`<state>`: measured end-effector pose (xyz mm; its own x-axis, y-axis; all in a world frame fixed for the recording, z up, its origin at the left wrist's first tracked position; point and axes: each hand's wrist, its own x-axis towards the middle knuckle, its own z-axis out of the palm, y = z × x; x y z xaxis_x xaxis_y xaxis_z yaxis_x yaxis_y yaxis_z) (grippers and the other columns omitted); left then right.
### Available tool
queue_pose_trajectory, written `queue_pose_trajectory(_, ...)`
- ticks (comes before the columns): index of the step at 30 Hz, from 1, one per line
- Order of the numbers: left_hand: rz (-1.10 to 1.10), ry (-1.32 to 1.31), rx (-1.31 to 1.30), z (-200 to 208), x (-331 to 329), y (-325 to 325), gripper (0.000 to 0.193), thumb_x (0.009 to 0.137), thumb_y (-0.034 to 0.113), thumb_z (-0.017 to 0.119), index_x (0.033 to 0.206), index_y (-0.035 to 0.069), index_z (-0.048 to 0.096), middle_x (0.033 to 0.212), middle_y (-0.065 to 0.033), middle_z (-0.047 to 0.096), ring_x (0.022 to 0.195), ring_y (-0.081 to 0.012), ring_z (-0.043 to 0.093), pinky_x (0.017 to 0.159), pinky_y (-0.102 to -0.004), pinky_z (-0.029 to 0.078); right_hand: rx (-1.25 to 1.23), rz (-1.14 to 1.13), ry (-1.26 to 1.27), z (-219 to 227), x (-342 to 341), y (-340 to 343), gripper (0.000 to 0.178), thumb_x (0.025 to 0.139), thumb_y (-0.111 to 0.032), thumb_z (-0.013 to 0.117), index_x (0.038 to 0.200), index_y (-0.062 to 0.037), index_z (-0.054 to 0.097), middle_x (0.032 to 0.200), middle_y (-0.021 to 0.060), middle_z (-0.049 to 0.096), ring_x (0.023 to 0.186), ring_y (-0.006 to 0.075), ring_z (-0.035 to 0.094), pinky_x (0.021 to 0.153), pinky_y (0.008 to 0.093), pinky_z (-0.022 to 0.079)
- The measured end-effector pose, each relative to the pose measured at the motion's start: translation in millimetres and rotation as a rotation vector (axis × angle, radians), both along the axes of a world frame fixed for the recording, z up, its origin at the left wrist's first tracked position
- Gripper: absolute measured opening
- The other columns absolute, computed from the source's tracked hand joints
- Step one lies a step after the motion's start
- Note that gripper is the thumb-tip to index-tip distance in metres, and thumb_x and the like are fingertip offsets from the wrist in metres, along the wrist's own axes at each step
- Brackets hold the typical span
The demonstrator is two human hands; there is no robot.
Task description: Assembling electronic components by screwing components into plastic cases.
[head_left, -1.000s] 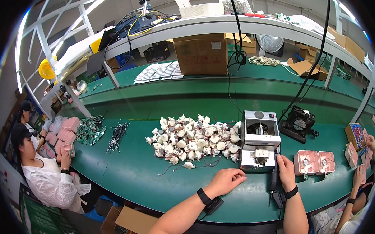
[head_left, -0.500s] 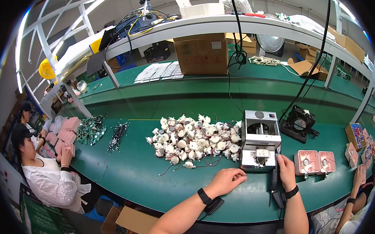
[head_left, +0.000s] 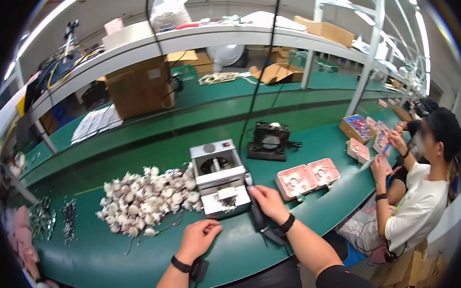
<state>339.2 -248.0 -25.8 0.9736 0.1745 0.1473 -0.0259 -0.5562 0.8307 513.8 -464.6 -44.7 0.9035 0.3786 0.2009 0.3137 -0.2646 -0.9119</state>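
The green counter (head_left: 117,262) spans the view, below a long shelf (head_left: 210,38). At the right sits a person in a pale top (head_left: 423,192), hands on pink parts. A cardboard box (head_left: 138,91) stands at the back left. A heap of white parts (head_left: 145,199) with thin wires lies left of a grey machine (head_left: 219,176). Right of that machine stands a black device (head_left: 269,142), with two open pink cases (head_left: 294,183) side by side nearer the front. A slim black tool (head_left: 258,219) lies on the counter just beside the machine's front right. The right hand (head_left: 269,201) is at this tool and the machine's side; whether its grip is clamped on either, I cannot tell. The left hand (head_left: 199,238) rests before the machine, fingers curled; whether its grip's tips meet, I cannot tell. Each wrist bears a black band (head_left: 287,223)
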Motion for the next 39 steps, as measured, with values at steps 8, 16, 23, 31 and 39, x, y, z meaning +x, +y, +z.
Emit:
queue_pose_trajectory(8, 0.028, 0.019, -0.003, 2.3, 3.8, -11.3, 0.02, 0.088, 0.018, 0.077, 0.099, 0.001, 0.076, 0.086, -0.0102, 0.075, 0.073, -0.0148, 0.07, 0.068, -0.0284, 0.055, -0.097, -0.007, 0.055, 8.1, -3.0, -13.5, 0.045, 0.102, -0.04, 0.058, 0.116, 0.002, 0.068, 0.093, 0.0171, 0.072, 0.084, 0.0205, 0.067, 0.08, 0.0324, 0.051)
queue_pose_trajectory(16, 0.023, -0.002, -0.005, -0.6, 6.8, -10.1, 0.019, 0.088, 0.016, 0.076, 0.099, 0.0, 0.075, 0.084, -0.0095, 0.075, 0.072, -0.0136, 0.069, 0.067, -0.0274, 0.055, -0.089, -0.018, 0.026, 6.4, 1.9, -10.8, 0.045, 0.1, -0.043, 0.06, 0.109, 0.0003, 0.07, 0.088, 0.0193, 0.072, 0.082, 0.0306, 0.071, 0.076, 0.0385, 0.053)
queue_pose_trajectory(23, 0.033, 0.017, -0.014, -1.4, 6.3, -9.8, 0.018, 0.089, 0.014, 0.075, 0.099, -0.001, 0.075, 0.083, -0.0074, 0.074, 0.072, -0.0114, 0.067, 0.066, -0.0258, 0.053, -0.07, -0.017, 0.03, 5.4, -0.3, -10.1, 0.046, 0.1, -0.044, 0.06, 0.109, 0.0, 0.071, 0.088, 0.0194, 0.072, 0.081, 0.0302, 0.071, 0.076, 0.0382, 0.053)
queue_pose_trajectory(31, 0.045, 0.007, -0.02, -2.0, 7.1, -9.8, 0.019, 0.087, 0.016, 0.077, 0.097, 0.0, 0.075, 0.084, -0.0104, 0.073, 0.07, -0.0157, 0.069, 0.067, -0.0281, 0.055, -0.116, 0.004, 0.052, 12.7, 0.9, -11.4, 0.047, 0.1, -0.044, 0.06, 0.11, 0.0005, 0.07, 0.087, 0.0188, 0.072, 0.081, 0.031, 0.071, 0.076, 0.0381, 0.053)
queue_pose_trajectory(39, 0.035, 0.009, -0.014, -1.1, 3.8, -9.1, 0.019, 0.088, 0.015, 0.076, 0.1, 0.0, 0.076, 0.083, -0.008, 0.074, 0.071, -0.0111, 0.067, 0.066, -0.0255, 0.053, -0.091, -0.007, 0.033, 7.8, -2.4, -9.7, 0.044, 0.102, -0.041, 0.058, 0.108, 0.0002, 0.069, 0.083, 0.0167, 0.07, 0.076, 0.0231, 0.066, 0.073, 0.0349, 0.051)
